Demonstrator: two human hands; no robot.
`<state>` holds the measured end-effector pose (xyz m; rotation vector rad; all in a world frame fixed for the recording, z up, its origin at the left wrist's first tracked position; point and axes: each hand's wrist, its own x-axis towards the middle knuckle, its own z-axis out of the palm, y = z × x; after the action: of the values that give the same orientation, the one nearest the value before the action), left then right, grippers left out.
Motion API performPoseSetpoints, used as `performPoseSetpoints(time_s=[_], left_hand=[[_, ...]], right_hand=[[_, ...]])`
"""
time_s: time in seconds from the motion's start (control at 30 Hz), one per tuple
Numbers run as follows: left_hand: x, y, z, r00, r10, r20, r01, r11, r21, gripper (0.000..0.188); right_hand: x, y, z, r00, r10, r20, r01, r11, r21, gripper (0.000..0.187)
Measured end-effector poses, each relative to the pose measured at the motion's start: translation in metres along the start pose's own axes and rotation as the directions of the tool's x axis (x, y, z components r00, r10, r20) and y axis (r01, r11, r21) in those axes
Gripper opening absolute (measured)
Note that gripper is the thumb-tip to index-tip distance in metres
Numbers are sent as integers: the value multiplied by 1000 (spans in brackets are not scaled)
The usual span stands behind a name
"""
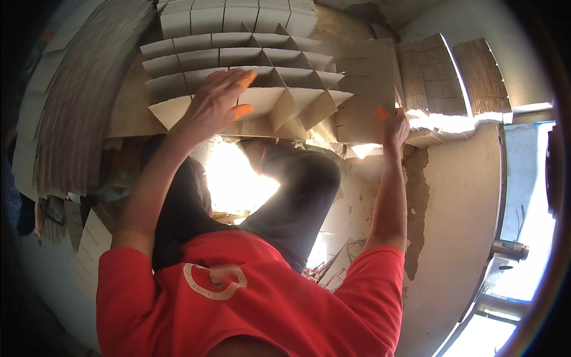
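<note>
"Red shirt (285, 297) up front. Where's the cardboard sheet (364, 80)?"
"Right of the divider grid (238, 57), long side pointing away from the person. Right hand (395, 127) nearer, pinched on its edge."
"Left hand (209, 102)?"
"Well apart from the right, fingers loose over the grid; contact, can't tell."

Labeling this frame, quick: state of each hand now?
Left hand: open, at the divider grid; contact unclear.
Right hand: closed, holding a card sheet by its edge.
</note>
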<state>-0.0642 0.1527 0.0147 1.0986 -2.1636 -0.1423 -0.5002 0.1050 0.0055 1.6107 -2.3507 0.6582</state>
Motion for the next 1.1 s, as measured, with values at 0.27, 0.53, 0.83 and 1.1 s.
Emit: performPoseSetpoints(time_s=[0.27,0.53,0.83,1.1], left_hand=[[-47,-34,-35,981,-175,-81,179,983,50,50],[-58,-55,-22,972,-196,-128,191,980,-51,16],[-57,-60,-15,978,-124,-170,112,991,-76,14],[-55,-60,-17,967,-181,-176,172,983,-66,16]], right_hand=[[1,-48,-41,995,49,-91,-43,997,58,35],[-24,-185,-115,843,-474,-253,521,605,602,39],[-46,-250,-94,779,-627,-11,471,573,671,48],[-35,-253,-82,789,-608,91,375,593,712,46]])
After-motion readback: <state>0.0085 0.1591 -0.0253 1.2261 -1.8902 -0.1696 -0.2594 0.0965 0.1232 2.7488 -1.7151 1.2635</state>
